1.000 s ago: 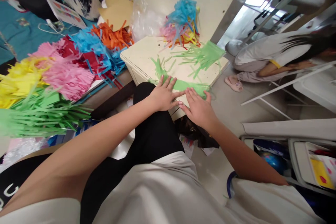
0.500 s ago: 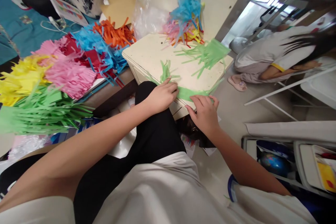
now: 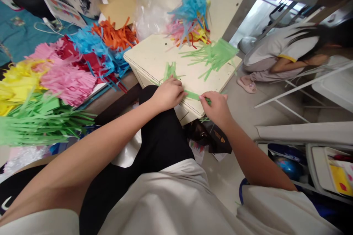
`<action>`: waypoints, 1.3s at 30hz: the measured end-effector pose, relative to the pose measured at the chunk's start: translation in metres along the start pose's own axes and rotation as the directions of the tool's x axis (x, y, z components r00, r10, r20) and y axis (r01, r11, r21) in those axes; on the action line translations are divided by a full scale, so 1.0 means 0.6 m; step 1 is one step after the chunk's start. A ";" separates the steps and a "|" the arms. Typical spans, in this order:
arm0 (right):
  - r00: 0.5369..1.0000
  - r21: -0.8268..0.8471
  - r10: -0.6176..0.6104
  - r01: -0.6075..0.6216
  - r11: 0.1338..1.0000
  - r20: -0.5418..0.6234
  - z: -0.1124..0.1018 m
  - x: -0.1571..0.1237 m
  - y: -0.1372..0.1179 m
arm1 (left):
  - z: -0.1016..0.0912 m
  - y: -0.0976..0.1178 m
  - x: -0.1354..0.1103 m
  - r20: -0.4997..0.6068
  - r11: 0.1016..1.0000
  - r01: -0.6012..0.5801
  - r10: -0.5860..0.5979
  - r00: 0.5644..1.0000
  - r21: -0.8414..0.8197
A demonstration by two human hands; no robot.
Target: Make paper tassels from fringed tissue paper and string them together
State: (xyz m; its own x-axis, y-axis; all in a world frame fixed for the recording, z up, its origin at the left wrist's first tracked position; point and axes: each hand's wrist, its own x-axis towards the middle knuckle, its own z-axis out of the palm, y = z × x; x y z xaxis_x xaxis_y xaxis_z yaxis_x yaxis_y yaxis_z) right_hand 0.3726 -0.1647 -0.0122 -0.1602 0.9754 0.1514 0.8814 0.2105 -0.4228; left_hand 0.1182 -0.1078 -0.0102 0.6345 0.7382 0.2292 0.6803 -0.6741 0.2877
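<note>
A strip of green fringed paper (image 3: 193, 95) lies along the near edge of a cream table (image 3: 154, 58). My left hand (image 3: 168, 93) is curled, fingers pinching the strip's left end where its fringe (image 3: 169, 69) sticks up. A short way to the right, my right hand (image 3: 216, 106) pinches the other end of the same strip. Between the two hands the paper looks narrow and rolled or folded.
More green fringe (image 3: 216, 55) and a blue, pink and yellow pile (image 3: 190, 22) lie at the table's back. Piles of yellow, pink, red, blue, orange and green fringe (image 3: 55, 80) cover the left. Another person (image 3: 284, 55) crouches at the right. Storage bins (image 3: 317, 165) stand at lower right.
Both hands went from lying flat on the green paper to curled pinches on it. The green strip has become narrower between them, and the hands drew slightly toward the table's edge.
</note>
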 end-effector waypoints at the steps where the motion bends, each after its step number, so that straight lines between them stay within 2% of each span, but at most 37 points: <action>1: 1.000 0.011 0.013 -0.013 1.000 0.008 0.000 0.006 0.002 | -0.001 -0.001 0.005 0.010 1.000 0.020 -0.020 1.000 -0.007; 8: 0.996 -0.069 0.089 -0.088 0.994 0.009 0.009 0.025 0.008 | 0.005 -0.009 0.041 0.054 0.988 0.154 -0.152 0.987 -0.028; 14: 0.998 -0.205 0.058 -0.060 0.977 -0.014 0.019 0.019 -0.002 | 0.016 -0.012 0.039 0.024 0.984 0.177 -0.177 0.984 0.011; 22: 0.997 -0.247 0.069 -0.057 0.967 0.040 0.016 0.026 -0.004 | 0.038 -0.025 0.038 -0.039 0.989 0.147 -0.146 0.988 0.029; 25: 0.997 -0.266 0.062 -0.048 0.963 0.043 0.014 0.027 -0.006 | 0.034 -0.020 0.041 -0.012 0.982 0.183 -0.183 0.983 0.048; 28: 0.997 -0.320 0.063 -0.049 0.946 0.035 0.012 0.025 -0.016 | 0.021 -0.008 0.039 0.004 0.973 0.213 -0.214 0.977 0.090; 30: 0.998 -0.359 0.064 -0.049 0.932 0.028 0.012 0.021 -0.022 | 0.012 0.007 0.031 -0.042 0.970 0.202 -0.198 0.979 0.134; 33: 0.999 -0.382 0.045 -0.037 0.923 0.012 0.013 0.017 -0.025 | 0.011 0.045 0.008 -0.097 0.977 0.084 -0.066 0.993 0.197; 36: 1.000 -0.371 0.007 -0.010 0.929 -0.010 0.015 0.017 -0.016 | 0.028 0.092 -0.020 -0.010 0.976 -0.064 0.067 0.998 0.209; 39: 0.998 -0.351 -0.017 -0.005 0.936 -0.058 0.013 0.024 -0.009 | 0.046 0.119 -0.038 0.100 0.976 -0.060 0.039 0.994 0.209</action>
State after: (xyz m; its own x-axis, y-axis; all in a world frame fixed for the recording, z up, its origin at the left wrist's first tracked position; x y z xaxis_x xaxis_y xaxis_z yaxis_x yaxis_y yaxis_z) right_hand 0.3621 -0.1514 -0.0148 -0.1489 0.9663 0.2101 0.9821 0.1693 -0.0826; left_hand 0.1625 -0.1736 -0.0209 0.6943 0.7047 0.1458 0.7028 -0.7076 0.0732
